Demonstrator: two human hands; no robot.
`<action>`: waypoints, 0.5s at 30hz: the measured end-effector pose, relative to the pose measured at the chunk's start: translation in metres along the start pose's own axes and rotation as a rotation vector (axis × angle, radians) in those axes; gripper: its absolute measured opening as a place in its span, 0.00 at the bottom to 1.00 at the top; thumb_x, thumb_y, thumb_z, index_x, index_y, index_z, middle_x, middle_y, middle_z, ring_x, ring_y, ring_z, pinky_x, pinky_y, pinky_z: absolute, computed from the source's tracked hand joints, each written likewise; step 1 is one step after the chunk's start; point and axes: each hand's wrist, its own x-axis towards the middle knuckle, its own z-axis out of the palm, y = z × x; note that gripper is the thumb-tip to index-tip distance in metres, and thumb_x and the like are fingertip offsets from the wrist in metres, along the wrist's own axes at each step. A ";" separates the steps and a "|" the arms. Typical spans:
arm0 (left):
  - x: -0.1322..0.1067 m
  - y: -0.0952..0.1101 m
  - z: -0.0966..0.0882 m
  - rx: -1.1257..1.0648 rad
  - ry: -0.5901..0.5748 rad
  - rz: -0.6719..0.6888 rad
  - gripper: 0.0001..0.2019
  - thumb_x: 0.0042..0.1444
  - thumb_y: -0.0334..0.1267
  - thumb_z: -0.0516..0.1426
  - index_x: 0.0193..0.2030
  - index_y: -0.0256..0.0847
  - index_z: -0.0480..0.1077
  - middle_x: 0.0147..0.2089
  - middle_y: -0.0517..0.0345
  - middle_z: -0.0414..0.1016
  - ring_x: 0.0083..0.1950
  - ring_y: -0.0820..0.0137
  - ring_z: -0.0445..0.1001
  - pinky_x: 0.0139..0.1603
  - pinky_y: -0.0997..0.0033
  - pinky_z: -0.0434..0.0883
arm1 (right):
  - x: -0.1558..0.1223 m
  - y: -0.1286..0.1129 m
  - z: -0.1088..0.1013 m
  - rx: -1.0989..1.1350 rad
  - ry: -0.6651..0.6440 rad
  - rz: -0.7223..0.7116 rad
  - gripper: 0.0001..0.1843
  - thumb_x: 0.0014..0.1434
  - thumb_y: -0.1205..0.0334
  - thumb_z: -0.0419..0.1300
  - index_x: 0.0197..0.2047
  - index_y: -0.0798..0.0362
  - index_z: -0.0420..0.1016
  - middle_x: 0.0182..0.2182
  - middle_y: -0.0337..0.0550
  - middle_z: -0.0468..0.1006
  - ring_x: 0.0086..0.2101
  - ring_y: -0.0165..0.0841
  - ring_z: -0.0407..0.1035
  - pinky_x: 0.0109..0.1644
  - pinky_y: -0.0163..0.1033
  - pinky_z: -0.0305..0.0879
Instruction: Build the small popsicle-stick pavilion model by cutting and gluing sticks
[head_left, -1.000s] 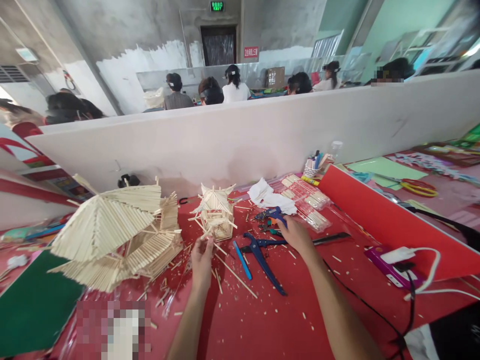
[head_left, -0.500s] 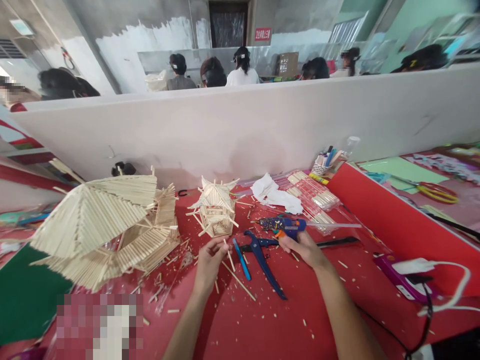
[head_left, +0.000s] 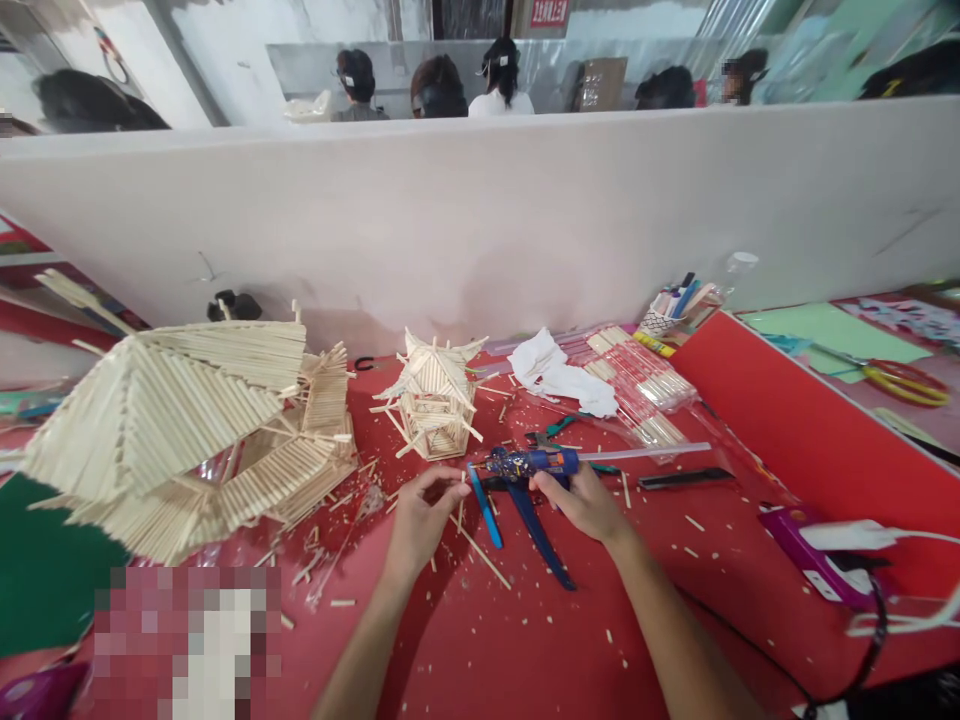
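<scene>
My right hand (head_left: 589,502) is wrapped round a blue hot glue gun (head_left: 534,461), a clear glue stick (head_left: 652,452) jutting from its back. The gun's nozzle points left, close to my left hand (head_left: 421,515). Thumb and forefinger of that hand pinch a short wooden stick (head_left: 463,478), mostly hidden by the fingers. Just beyond stands a small pavilion model (head_left: 436,400) built of sticks. Between my hands lie a light-blue pen-like tool (head_left: 486,510) and a dark-blue cutter tool (head_left: 541,540), partly covered by the gun.
A larger stick-built model (head_left: 187,420) with a wide roof stands at left. Bagged sticks (head_left: 641,375), crumpled tissue (head_left: 559,375), green-handled pliers (head_left: 559,428) and a black knife (head_left: 686,479) lie on the right. A purple power strip (head_left: 814,560) with cables sits farther right. Scraps litter the red tabletop (head_left: 480,650).
My right hand has brought the glue gun left, its nozzle now close to my left fingers. The pinched stick shows less than before. The view has tipped downward.
</scene>
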 end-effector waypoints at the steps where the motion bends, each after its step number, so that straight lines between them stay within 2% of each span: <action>1: 0.000 0.001 0.000 0.004 -0.001 0.000 0.09 0.44 0.41 0.70 0.30 0.41 0.80 0.30 0.56 0.80 0.31 0.66 0.76 0.35 0.69 0.71 | 0.000 0.000 0.001 -0.011 0.000 0.000 0.23 0.63 0.41 0.58 0.30 0.52 0.75 0.20 0.37 0.69 0.24 0.34 0.67 0.31 0.37 0.66; 8: -0.002 0.008 0.001 0.025 -0.006 0.007 0.07 0.44 0.41 0.70 0.29 0.42 0.80 0.29 0.56 0.79 0.31 0.66 0.76 0.37 0.68 0.73 | 0.002 -0.006 0.003 -0.039 -0.002 -0.031 0.21 0.64 0.45 0.57 0.26 0.50 0.71 0.17 0.36 0.66 0.24 0.35 0.67 0.32 0.38 0.66; 15: -0.003 0.009 0.001 0.031 -0.010 -0.009 0.07 0.44 0.41 0.70 0.29 0.42 0.80 0.29 0.56 0.79 0.32 0.65 0.76 0.38 0.68 0.73 | 0.003 -0.009 0.003 -0.068 0.007 -0.031 0.22 0.63 0.42 0.58 0.25 0.48 0.72 0.14 0.36 0.62 0.24 0.38 0.68 0.32 0.39 0.66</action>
